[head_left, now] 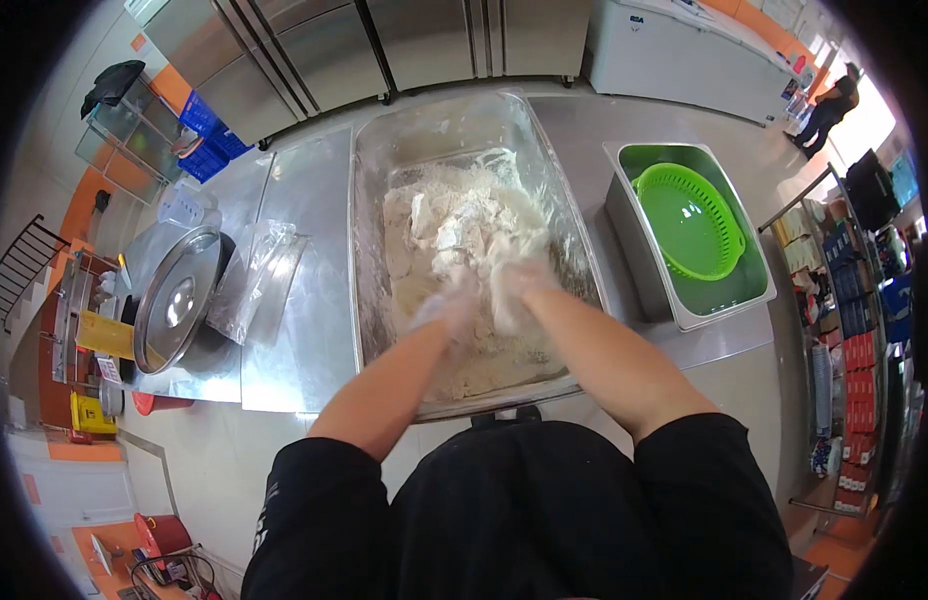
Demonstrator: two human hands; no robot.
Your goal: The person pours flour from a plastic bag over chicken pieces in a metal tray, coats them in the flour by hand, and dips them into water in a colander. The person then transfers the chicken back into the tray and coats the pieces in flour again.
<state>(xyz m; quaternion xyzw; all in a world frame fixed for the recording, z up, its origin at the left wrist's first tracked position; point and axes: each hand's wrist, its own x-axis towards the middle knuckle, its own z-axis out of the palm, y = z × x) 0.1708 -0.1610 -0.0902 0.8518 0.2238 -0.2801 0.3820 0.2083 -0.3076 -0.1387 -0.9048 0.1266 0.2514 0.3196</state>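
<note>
Turning the flour-coated pieces (466, 225) seems best done low in the steel tub (424, 132), scooping from its floor so loose flour keeps below its rim. The left hand (446, 308) and right hand (522, 285) blur beside the pieces mid-tub; I cannot tell how far either is closed, or on what. The tub's walls limit sideways sweeps; bare steel tabletop (309, 190) adjoins its left, a steel pan (629, 245) with a green plastic basket (696, 222) its right.

Bright light washed out the far right and glinted on the metal table (304, 195). The left hand (449, 303) and right hand (521, 285) were motion-blurred; strong distortion curved everything toward black edges.
</note>
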